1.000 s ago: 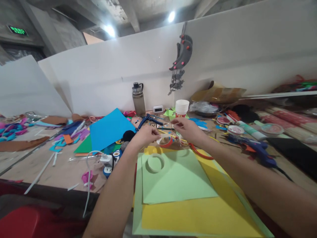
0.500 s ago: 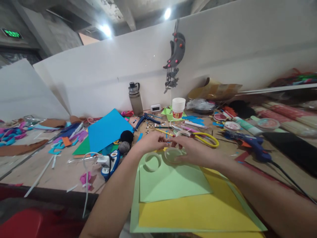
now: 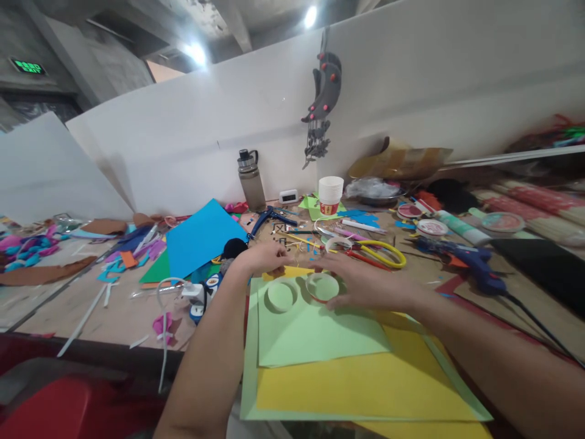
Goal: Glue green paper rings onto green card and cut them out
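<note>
Two pale rings lie on a light green sheet [image 3: 324, 335] in the head view. The left ring [image 3: 270, 296] stands by itself on the sheet. Around the right ring [image 3: 315, 298], which shows some red along its lower edge, my right hand [image 3: 351, 280] is curled, thumb at the near right side and fingers behind. My left hand [image 3: 265, 257] is just beyond the left ring, its fingers bent downward; whatever may be between them is hidden. Under the green sheet lies a larger yellow sheet [image 3: 347, 384].
Yellow-handled scissors [image 3: 384, 253], a glue gun [image 3: 475, 268] and a stack of paper cups [image 3: 329, 195] stand beyond my hands. To the left are a blue sheet [image 3: 201, 238] and a power strip [image 3: 197, 311] with a white cable. A bottle [image 3: 251, 183] stands by the wall.
My left hand has moved left, away from my right hand, so a gap now separates them. My right hand stays around the right ring, which is now more visible. The view has shifted slightly.
</note>
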Motion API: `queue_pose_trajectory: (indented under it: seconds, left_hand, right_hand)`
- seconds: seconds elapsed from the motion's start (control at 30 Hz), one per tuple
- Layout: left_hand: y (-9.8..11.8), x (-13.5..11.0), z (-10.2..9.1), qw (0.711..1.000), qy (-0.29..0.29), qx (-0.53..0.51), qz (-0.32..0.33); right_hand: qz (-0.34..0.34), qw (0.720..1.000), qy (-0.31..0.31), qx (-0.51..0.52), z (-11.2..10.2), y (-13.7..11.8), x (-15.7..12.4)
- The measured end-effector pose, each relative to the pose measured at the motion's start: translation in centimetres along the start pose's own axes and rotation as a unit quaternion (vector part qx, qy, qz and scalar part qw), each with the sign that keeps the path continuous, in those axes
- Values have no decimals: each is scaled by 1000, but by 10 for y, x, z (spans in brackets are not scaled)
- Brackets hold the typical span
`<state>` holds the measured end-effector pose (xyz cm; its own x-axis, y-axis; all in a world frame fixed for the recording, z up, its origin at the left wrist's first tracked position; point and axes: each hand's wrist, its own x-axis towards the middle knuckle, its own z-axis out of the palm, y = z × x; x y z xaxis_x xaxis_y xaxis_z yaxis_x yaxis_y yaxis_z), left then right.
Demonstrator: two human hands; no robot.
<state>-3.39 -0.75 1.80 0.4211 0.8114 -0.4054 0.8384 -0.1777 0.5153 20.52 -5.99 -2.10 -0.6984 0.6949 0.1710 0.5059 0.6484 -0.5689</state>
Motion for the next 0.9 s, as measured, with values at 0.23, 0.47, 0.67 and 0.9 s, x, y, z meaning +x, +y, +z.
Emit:
queue_pose_trajectory:
  seconds: [0.23,0.47,0.67,0.9]
  left_hand:
    - [-4,3,3,999,-17,-23,-14]
    - [-4,4,2,1000,-23,-12,-6]
    - [-6,5,2,1000,-19,-9,-10]
    - [-3,6,2,999,-20,-24,-29]
  right_hand:
    - [33,999,-3,8,5,0,2]
    - [25,1000,8,6,7,0,1]
    - [72,989,132,-6,-4,13,5]
    - [183,938,241,-167,-8,51,6]
